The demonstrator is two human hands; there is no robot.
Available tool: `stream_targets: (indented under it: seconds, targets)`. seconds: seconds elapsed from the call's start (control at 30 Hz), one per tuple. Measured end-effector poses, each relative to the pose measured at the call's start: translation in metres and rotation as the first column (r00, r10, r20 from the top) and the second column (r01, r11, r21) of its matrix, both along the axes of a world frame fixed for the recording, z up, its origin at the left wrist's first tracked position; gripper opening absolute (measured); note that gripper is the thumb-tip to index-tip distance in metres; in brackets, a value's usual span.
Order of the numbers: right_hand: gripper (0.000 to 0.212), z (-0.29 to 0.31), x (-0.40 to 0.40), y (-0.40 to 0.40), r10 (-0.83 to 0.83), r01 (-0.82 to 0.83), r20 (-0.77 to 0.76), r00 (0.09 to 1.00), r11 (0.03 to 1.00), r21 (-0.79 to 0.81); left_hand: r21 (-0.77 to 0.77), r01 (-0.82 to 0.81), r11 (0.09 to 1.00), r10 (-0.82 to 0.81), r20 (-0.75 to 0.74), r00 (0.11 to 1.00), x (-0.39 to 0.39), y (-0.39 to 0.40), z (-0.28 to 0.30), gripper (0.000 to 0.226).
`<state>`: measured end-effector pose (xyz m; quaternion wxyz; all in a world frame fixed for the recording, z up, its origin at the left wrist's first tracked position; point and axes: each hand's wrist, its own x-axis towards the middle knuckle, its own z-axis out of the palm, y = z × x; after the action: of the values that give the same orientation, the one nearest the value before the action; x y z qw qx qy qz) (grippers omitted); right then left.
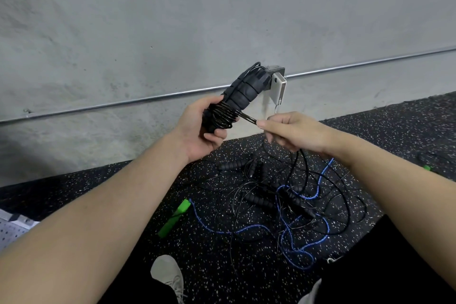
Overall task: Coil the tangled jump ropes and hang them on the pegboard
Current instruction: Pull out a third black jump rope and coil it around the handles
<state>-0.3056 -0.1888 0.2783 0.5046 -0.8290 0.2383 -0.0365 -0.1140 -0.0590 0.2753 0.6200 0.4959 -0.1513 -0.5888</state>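
Note:
My left hand grips a pair of black ribbed jump-rope handles held together, with several turns of thin black cord wound round their lower part. My right hand pinches the same cord just right of the handles, pulled taut; the loose rest of it drops from that hand to the floor. Below lies a tangle of ropes: thin black cords, more black ribbed handles and a blue rope with a green handle. A corner of a white pegboard shows at the lower left edge.
A grey concrete wall with a metal conduit and a small junction box stands right ahead. The floor is black speckled rubber. My shoes and dark-clothed legs are at the bottom. Another green piece lies far right.

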Motion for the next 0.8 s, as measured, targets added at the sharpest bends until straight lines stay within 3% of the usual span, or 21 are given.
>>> stream_targets:
  seconds: [0.07, 0.23, 0.37, 0.47, 0.53, 0.7, 0.8]
  targets:
    - [0.042, -0.001, -0.002, -0.005, 0.007, -0.007, -0.001, 1.0, 1.0, -0.012, -0.021, 0.014, 1.0, -0.013, 0.013, 1.0, 0.0, 0.002, 0.001, 0.033]
    - [0.025, -0.006, -0.006, -0.017, 0.077, -0.079, 0.026, 0.997, 0.987, 0.138, -0.072, 0.037, 0.997, -0.033, 0.047, 0.998, -0.001, 0.005, 0.005, 0.038]
    - [0.037, -0.009, -0.005, -0.015, -0.013, 0.012, -0.064, 0.998, 1.0, -0.028, -0.065, 0.17, 0.983, -0.161, 0.125, 0.979, 0.001, 0.009, 0.003, 0.032]
    - [0.035, -0.014, -0.003, -0.02, -0.095, 0.089, -0.039, 0.995, 0.988, -0.123, -0.029, 0.297, 0.954, -0.284, 0.213, 0.935, 0.0, 0.01, 0.002, 0.046]
    - [0.027, -0.017, -0.002, -0.026, -0.105, 0.1, -0.018, 0.994, 0.977, -0.191, 0.051, 0.348, 0.936, -0.346, 0.306, 0.887, -0.002, 0.011, 0.002, 0.05]
    - [0.015, -0.014, 0.0, -0.021, -0.094, 0.089, -0.101, 0.99, 0.994, -0.057, 0.283, 0.439, 0.853, -0.519, 0.555, 0.65, -0.015, 0.01, -0.002, 0.03]
    - [0.015, -0.016, 0.006, -0.016, -0.124, 0.11, -0.123, 0.985, 0.987, -0.12, 0.338, 0.424, 0.84, -0.535, 0.65, 0.54, -0.019, 0.006, -0.007, 0.016]
